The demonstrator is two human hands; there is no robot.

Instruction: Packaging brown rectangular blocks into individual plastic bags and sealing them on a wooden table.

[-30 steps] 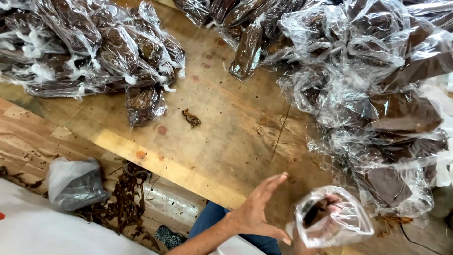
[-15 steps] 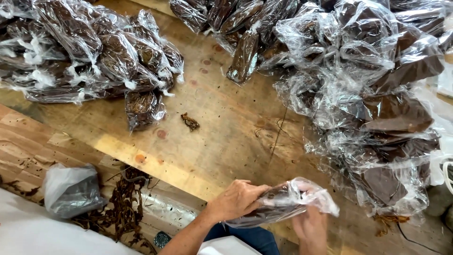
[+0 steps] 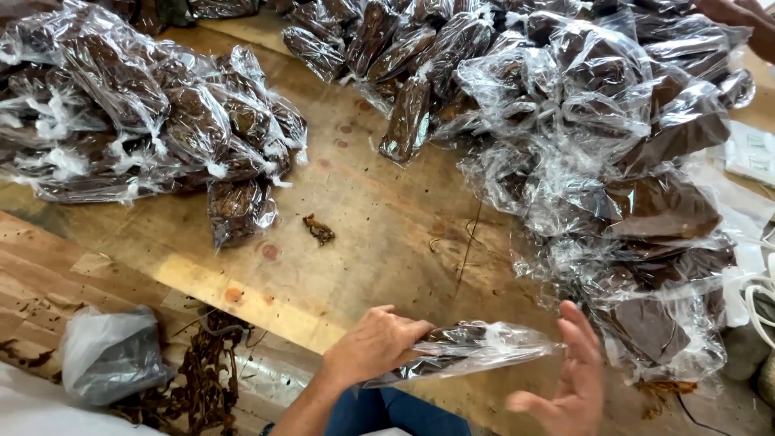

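Observation:
My left hand (image 3: 373,347) grips a clear plastic bag of dark brown dried material (image 3: 460,354), holding it flat and sideways near the table's front edge. My right hand (image 3: 571,379) hovers just right of the bag's loose end, fingers spread, not holding it. A pile of tied filled bags (image 3: 137,129) lies at the left. A bigger heap of open filled bags (image 3: 613,161) spreads over the right. A small brown scrap (image 3: 320,229) rests on the wood between them.
The wooden table (image 3: 379,234) shows bare boards in the middle. A crumpled grey plastic bag (image 3: 109,355) and loose brown scraps (image 3: 206,379) lie at lower left. Another person's hand (image 3: 739,16) shows at top right. White items (image 3: 751,153) sit at the right edge.
The bag went from hanging open in my right hand to lying flattened in my left hand. My right hand has let go and opened beside it.

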